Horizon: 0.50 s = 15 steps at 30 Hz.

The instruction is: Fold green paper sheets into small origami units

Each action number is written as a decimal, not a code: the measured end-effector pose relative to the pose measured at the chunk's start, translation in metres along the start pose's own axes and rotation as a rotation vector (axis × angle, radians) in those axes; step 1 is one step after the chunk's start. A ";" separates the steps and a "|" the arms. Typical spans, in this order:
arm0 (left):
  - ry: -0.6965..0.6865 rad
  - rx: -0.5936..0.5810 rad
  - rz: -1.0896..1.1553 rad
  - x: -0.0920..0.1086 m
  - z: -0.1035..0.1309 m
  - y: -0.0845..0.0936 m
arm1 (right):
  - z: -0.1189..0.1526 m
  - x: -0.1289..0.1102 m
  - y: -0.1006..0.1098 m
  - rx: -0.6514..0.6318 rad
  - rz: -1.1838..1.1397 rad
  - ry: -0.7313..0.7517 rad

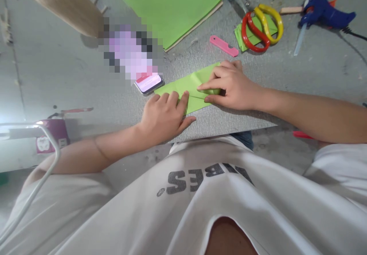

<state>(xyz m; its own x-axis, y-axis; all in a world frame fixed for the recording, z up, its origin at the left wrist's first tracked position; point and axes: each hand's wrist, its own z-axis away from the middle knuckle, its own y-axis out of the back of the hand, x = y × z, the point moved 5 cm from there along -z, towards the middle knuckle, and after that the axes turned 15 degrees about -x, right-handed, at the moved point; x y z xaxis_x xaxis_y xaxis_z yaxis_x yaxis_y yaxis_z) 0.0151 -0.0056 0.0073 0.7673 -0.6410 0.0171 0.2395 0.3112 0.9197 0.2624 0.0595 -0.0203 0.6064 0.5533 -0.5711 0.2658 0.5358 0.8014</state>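
A folded strip of green paper (pixel 197 80) lies slantwise on the grey tabletop in front of me, with a crease along its middle and a raised flap near its right end. My left hand (pixel 166 115) rests over the strip's left part, fingertips pressing down on it and thumb held apart. At the right end, my right hand (pixel 233 85) has its fingers bent over the paper and its thumb at the lower edge, holding the raised fold. The paper's far right end is partly hidden under that hand.
Beyond the strip lie a phone (pixel 149 83), a pink cutter (pixel 223 46) and large green sheets (pixel 172 10). Red-and-yellow scissors (pixel 255 33) sit on small green pieces (pixel 239 37). A blue glue gun (pixel 323 10) is at far right; a brown cylindrical object (pixel 65 4) is at upper left.
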 end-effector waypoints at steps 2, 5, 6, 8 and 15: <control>0.019 -0.014 0.018 -0.002 -0.001 -0.001 | 0.000 -0.001 0.001 0.004 0.002 -0.014; 0.042 -0.007 0.040 -0.005 0.000 -0.004 | 0.000 0.000 0.002 0.013 0.011 -0.032; 0.040 0.001 0.040 -0.006 0.001 -0.004 | 0.000 0.001 0.002 0.016 0.017 -0.037; 0.025 0.019 0.036 -0.006 0.002 -0.005 | 0.000 0.003 0.002 0.020 0.032 -0.043; -0.211 0.219 0.007 -0.005 -0.010 -0.005 | 0.001 0.006 0.003 -0.027 0.091 -0.053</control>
<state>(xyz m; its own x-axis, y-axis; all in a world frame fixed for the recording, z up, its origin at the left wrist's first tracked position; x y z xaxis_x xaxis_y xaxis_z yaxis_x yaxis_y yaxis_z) 0.0153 0.0029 -0.0016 0.6229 -0.7779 0.0835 0.0833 0.1721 0.9815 0.2677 0.0639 -0.0216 0.6663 0.5661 -0.4853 0.1882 0.5021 0.8441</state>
